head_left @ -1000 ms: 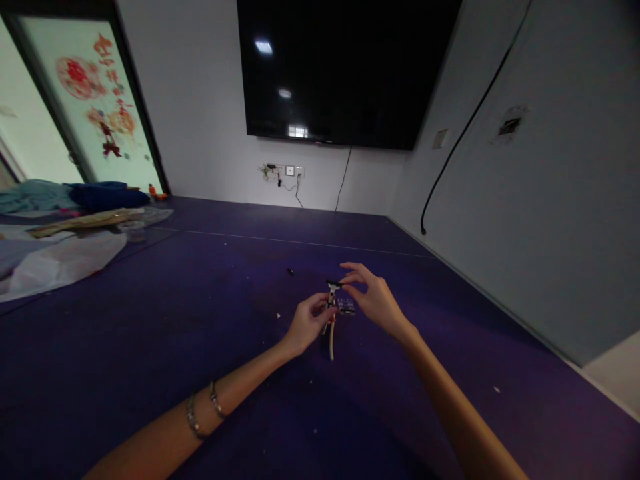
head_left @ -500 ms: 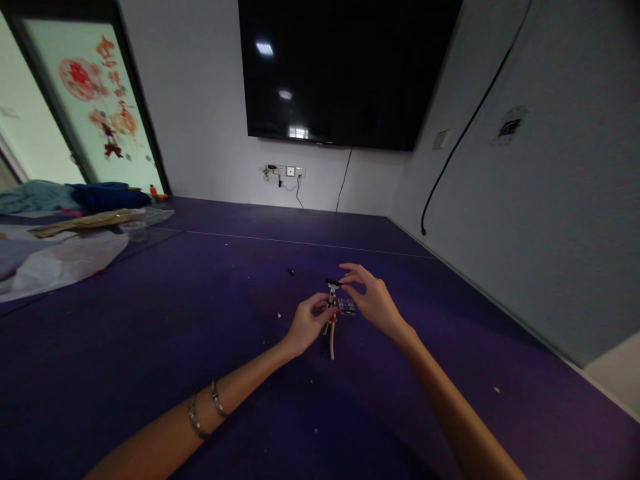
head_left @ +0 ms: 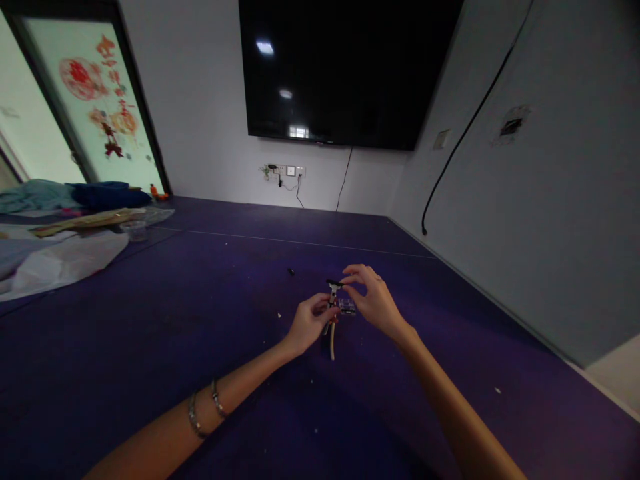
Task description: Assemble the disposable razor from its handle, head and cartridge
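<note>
My left hand (head_left: 307, 325) grips a small razor-like tool (head_left: 332, 313) upright by its pale handle, which points down toward the purple floor. The tool's dark head (head_left: 333, 284) sits at the top. My right hand (head_left: 373, 302) pinches that dark head between thumb and forefinger, with the other fingers spread. A small clear case (head_left: 346, 307) with dark pieces lies on the floor just behind the tool, under my right hand. Two bracelets circle my left wrist (head_left: 204, 409).
Purple floor mat (head_left: 200, 320) spreads all around. A tiny dark object (head_left: 291, 271) lies beyond the hands. White plastic sheeting (head_left: 55, 260), cloth and cardboard pile up at the left. A large black screen (head_left: 345, 73) hangs on the far wall above sockets (head_left: 286, 171).
My right fingers have curled slightly closer onto the tool's dark head. The left hand and tool stay in place.
</note>
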Tool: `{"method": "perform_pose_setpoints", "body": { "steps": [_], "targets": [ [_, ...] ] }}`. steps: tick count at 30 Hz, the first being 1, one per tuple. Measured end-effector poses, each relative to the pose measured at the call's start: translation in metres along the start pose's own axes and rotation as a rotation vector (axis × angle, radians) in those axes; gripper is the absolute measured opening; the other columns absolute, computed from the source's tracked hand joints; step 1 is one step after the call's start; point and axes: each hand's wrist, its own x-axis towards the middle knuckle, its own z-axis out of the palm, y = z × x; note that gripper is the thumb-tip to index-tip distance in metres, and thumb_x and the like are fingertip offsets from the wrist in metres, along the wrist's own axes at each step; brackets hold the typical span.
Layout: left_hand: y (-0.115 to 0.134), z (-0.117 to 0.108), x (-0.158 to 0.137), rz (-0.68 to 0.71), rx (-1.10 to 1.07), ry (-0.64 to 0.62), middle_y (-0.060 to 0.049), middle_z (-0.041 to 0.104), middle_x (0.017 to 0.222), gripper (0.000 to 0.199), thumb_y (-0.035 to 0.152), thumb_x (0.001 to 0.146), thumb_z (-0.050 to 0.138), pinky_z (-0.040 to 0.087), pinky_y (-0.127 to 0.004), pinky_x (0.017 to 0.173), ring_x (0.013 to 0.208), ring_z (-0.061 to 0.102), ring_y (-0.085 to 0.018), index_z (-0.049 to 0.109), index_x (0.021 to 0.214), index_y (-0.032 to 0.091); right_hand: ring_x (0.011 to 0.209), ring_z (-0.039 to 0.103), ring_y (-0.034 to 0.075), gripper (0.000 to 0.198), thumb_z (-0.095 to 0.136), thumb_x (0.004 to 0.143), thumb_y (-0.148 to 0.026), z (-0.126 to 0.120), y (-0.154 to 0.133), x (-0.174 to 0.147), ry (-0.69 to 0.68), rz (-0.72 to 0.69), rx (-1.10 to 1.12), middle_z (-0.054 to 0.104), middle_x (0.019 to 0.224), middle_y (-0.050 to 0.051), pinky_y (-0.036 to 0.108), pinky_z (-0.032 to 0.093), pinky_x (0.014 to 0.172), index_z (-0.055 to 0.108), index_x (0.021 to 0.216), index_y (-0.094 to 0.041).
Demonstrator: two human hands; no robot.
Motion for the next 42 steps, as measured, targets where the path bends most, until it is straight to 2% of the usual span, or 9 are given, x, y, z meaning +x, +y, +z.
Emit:
{"method": "perform_pose_setpoints", "body": {
  "steps": [10, 19, 25, 28, 30, 32, 35, 38, 42],
  "targets": [
    [0.007, 0.002, 0.000, -0.004, -0.010, 0.001, -0.002, 0.062, 0.077, 0.024, 0.031, 0.071, 0.066, 0.048, -0.026, 0.061, 0.062, 0.059, -0.012, 0.060, 0.087, 0.015, 0.100, 0.051, 0.022, 0.018, 0.051, 0.076, -0.011, -0.004, -0.003, -0.001, 0.026, -0.024, -0.019, 0.062, 0.096, 0.005, 0.041, 0.036, 0.089, 0.053, 0.089, -0.023],
    [0.012, 0.004, -0.001, -0.018, -0.008, 0.004, -0.002, 0.063, 0.075, 0.026, 0.034, 0.070, 0.068, 0.049, -0.026, 0.059, 0.060, 0.059, -0.013, 0.061, 0.086, 0.014, 0.100, 0.055, 0.021, 0.018, 0.051, 0.078, -0.014, -0.006, -0.004, 0.000, -0.001, 0.006, 0.031, 0.064, 0.095, 0.005, 0.041, 0.038, 0.088, 0.053, 0.093, -0.023],
    [0.010, -0.004, 0.008, 0.010, -0.007, 0.025, -0.005, 0.066, 0.084, 0.021, 0.031, 0.075, 0.062, 0.050, -0.033, 0.075, 0.076, 0.064, -0.018, 0.061, 0.089, 0.015, 0.096, 0.060, 0.019, 0.033, 0.054, 0.081, -0.025, -0.008, -0.005, 0.001, 0.023, 0.092, 0.164, 0.068, 0.093, 0.004, 0.037, 0.042, 0.088, 0.049, 0.113, -0.023],
    [0.014, -0.011, 0.014, 0.050, 0.045, 0.066, -0.006, 0.068, 0.089, 0.019, 0.029, 0.079, 0.058, 0.046, -0.037, 0.084, 0.087, 0.064, -0.021, 0.061, 0.091, 0.016, 0.081, 0.064, 0.019, 0.024, 0.053, 0.081, -0.030, -0.008, 0.002, 0.001, 0.054, 0.217, 0.200, 0.069, 0.086, 0.005, 0.034, 0.047, 0.077, 0.056, 0.103, -0.020],
    [0.018, -0.015, 0.017, 0.084, 0.075, 0.075, -0.007, 0.069, 0.093, 0.018, 0.029, 0.080, 0.056, 0.044, -0.038, 0.089, 0.092, 0.063, -0.022, 0.061, 0.092, 0.016, 0.069, 0.064, 0.017, 0.019, 0.050, 0.082, -0.033, -0.005, 0.008, 0.000, -0.025, 0.287, 0.231, 0.068, 0.075, 0.005, 0.030, 0.048, 0.066, 0.061, 0.087, -0.018],
    [0.025, -0.018, 0.019, 0.116, 0.092, 0.059, -0.008, 0.068, 0.098, 0.019, 0.028, 0.081, 0.054, 0.041, -0.038, 0.093, 0.098, 0.061, -0.022, 0.062, 0.094, 0.016, 0.061, 0.061, 0.015, 0.023, 0.049, 0.082, -0.035, -0.001, 0.011, -0.002, -0.194, 0.310, 0.270, 0.066, 0.067, 0.003, 0.026, 0.047, 0.058, 0.063, 0.076, -0.017],
    [0.035, -0.021, 0.020, 0.137, 0.104, 0.002, -0.008, 0.067, 0.104, 0.021, 0.027, 0.082, 0.052, 0.037, -0.038, 0.097, 0.104, 0.059, -0.021, 0.062, 0.097, 0.016, 0.056, 0.057, 0.012, 0.024, 0.049, 0.082, -0.035, 0.005, 0.006, -0.007, -0.415, 0.275, 0.328, 0.065, 0.068, 0.002, 0.022, 0.043, 0.050, 0.066, 0.080, -0.017],
    [0.044, -0.022, 0.019, 0.128, 0.083, -0.058, -0.008, 0.066, 0.107, 0.021, 0.026, 0.083, 0.052, 0.036, -0.038, 0.099, 0.106, 0.057, -0.020, 0.062, 0.099, 0.017, 0.054, 0.053, 0.010, 0.023, 0.049, 0.083, -0.033, 0.009, -0.004, -0.008, -0.484, 0.248, 0.384, 0.063, 0.070, 0.000, 0.020, 0.040, 0.048, 0.066, 0.084, -0.018],
    [0.048, -0.022, 0.019, 0.080, 0.026, -0.128, -0.008, 0.067, 0.107, 0.023, 0.028, 0.083, 0.053, 0.035, -0.039, 0.099, 0.106, 0.057, -0.022, 0.063, 0.098, 0.016, 0.059, 0.052, 0.010, 0.022, 0.050, 0.083, -0.033, 0.015, -0.011, -0.008, -0.494, 0.218, 0.501, 0.060, 0.068, -0.001, 0.021, 0.041, 0.054, 0.064, 0.076, -0.017]
  ]
}}
